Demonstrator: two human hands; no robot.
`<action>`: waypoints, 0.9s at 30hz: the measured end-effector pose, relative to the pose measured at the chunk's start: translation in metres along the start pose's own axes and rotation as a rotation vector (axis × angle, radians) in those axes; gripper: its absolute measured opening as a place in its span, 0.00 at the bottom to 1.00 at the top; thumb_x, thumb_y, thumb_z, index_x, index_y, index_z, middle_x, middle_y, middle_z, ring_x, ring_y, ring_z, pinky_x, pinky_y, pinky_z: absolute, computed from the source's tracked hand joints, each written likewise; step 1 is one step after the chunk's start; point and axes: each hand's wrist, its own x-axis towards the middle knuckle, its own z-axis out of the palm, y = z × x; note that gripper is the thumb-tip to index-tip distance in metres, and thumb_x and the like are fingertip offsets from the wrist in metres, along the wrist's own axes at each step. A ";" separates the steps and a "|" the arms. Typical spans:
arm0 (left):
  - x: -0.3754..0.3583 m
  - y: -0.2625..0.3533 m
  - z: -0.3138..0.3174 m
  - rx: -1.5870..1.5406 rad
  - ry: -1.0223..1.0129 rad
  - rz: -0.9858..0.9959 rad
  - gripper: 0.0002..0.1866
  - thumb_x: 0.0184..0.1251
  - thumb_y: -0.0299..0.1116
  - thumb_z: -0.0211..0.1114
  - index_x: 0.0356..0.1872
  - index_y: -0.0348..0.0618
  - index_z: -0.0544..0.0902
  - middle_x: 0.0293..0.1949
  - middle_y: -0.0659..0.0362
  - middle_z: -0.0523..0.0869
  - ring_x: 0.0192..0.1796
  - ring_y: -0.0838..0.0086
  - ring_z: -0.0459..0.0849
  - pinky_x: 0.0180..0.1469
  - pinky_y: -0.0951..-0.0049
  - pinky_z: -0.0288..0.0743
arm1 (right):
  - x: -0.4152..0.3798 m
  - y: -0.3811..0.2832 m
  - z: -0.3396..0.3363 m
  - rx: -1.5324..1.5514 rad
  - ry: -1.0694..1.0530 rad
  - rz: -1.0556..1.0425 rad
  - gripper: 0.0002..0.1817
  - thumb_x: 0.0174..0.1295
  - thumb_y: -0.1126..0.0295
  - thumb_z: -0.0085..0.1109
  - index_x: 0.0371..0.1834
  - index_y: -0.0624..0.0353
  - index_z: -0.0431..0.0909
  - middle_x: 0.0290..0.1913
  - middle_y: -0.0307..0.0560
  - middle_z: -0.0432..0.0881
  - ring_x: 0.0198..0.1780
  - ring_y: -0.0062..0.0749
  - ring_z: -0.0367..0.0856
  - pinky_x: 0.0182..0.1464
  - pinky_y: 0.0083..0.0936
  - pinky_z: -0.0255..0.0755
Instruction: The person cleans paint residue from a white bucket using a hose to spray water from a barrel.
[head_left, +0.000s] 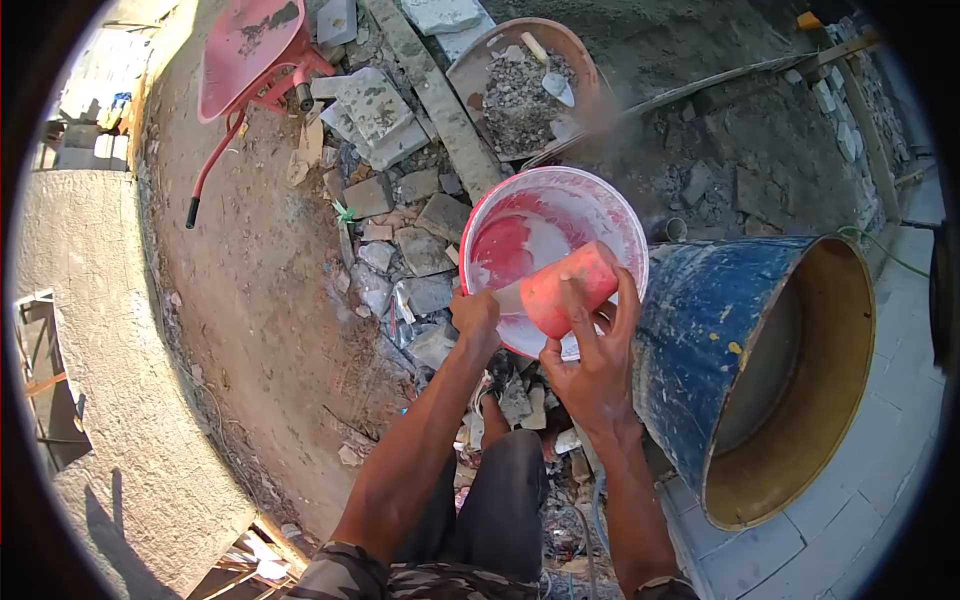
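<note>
Below me is a red bucket with whitish residue smeared over its inner wall. My left hand is closed on the bucket's near-left rim. In my right hand is a pinkish-red cup, gripped between thumb and fingers. It lies tilted on its side over the bucket, its mouth apparently toward my left hand. A pale streak, which looks like liquid, shows between the cup and that hand. Some whitish liquid seems to lie at the bucket's bottom.
A large blue drum leans open beside my right arm, with greyish contents. Ahead stands a round tub of rubble with a trowel. Broken blocks and a plank cover the ground. A red wheelbarrow is at upper left.
</note>
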 end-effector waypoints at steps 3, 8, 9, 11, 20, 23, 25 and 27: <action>0.003 -0.013 -0.001 -0.258 -0.019 -0.035 0.23 0.55 0.21 0.59 0.56 0.36 0.77 0.47 0.48 0.85 0.47 0.63 0.85 0.48 0.64 0.79 | -0.001 -0.013 -0.059 -0.228 0.207 -0.075 0.40 0.45 0.85 0.65 0.68 0.51 0.72 0.72 0.65 0.51 0.70 0.62 0.63 0.59 0.42 0.78; -0.032 0.012 -0.016 -0.293 -0.119 0.057 0.20 0.61 0.17 0.53 0.56 0.33 0.73 0.46 0.49 0.84 0.41 0.62 0.86 0.41 0.62 0.84 | -0.037 0.092 -0.196 -0.276 0.656 0.319 0.32 0.54 0.82 0.65 0.66 0.63 0.71 0.70 0.57 0.57 0.62 0.44 0.74 0.59 0.38 0.78; -0.033 0.005 -0.018 -0.291 -0.117 0.053 0.20 0.61 0.17 0.53 0.56 0.33 0.73 0.46 0.49 0.84 0.41 0.62 0.86 0.41 0.62 0.84 | -0.059 0.151 -0.213 -0.226 0.619 0.402 0.30 0.57 0.79 0.65 0.65 0.64 0.71 0.68 0.57 0.63 0.60 0.40 0.76 0.58 0.37 0.78; -0.036 -0.004 -0.021 -0.287 -0.106 0.122 0.22 0.60 0.16 0.53 0.58 0.37 0.72 0.47 0.51 0.84 0.42 0.62 0.86 0.42 0.62 0.84 | -0.117 0.267 -0.232 -0.040 0.305 0.713 0.28 0.59 0.73 0.67 0.64 0.65 0.72 0.57 0.55 0.77 0.55 0.36 0.80 0.54 0.33 0.78; -0.090 0.003 0.003 -0.403 -0.170 -0.154 0.24 0.61 0.21 0.52 0.60 0.45 0.65 0.55 0.50 0.75 0.51 0.57 0.82 0.45 0.43 0.83 | -0.235 0.450 -0.159 0.735 0.121 1.307 0.30 0.62 0.58 0.64 0.64 0.63 0.72 0.60 0.50 0.78 0.59 0.42 0.78 0.59 0.38 0.73; -0.095 0.007 -0.004 -0.394 -0.174 -0.171 0.25 0.59 0.20 0.51 0.60 0.45 0.65 0.54 0.49 0.74 0.51 0.55 0.82 0.46 0.40 0.83 | -0.221 0.432 -0.168 1.241 0.098 1.221 0.29 0.62 0.58 0.63 0.63 0.61 0.72 0.62 0.50 0.77 0.61 0.43 0.76 0.61 0.40 0.72; -0.099 0.017 -0.003 -0.412 -0.194 -0.188 0.26 0.57 0.19 0.50 0.60 0.44 0.64 0.54 0.49 0.74 0.50 0.55 0.82 0.46 0.39 0.83 | -0.194 0.396 -0.185 1.296 0.152 1.061 0.26 0.62 0.60 0.62 0.61 0.61 0.73 0.62 0.49 0.77 0.61 0.44 0.75 0.62 0.41 0.72; -0.102 0.021 -0.004 -0.420 -0.156 -0.179 0.30 0.55 0.17 0.50 0.63 0.41 0.62 0.51 0.47 0.77 0.43 0.58 0.86 0.34 0.53 0.88 | -0.155 0.315 -0.214 1.229 0.292 0.793 0.22 0.62 0.64 0.62 0.58 0.61 0.75 0.60 0.49 0.76 0.61 0.44 0.75 0.61 0.42 0.73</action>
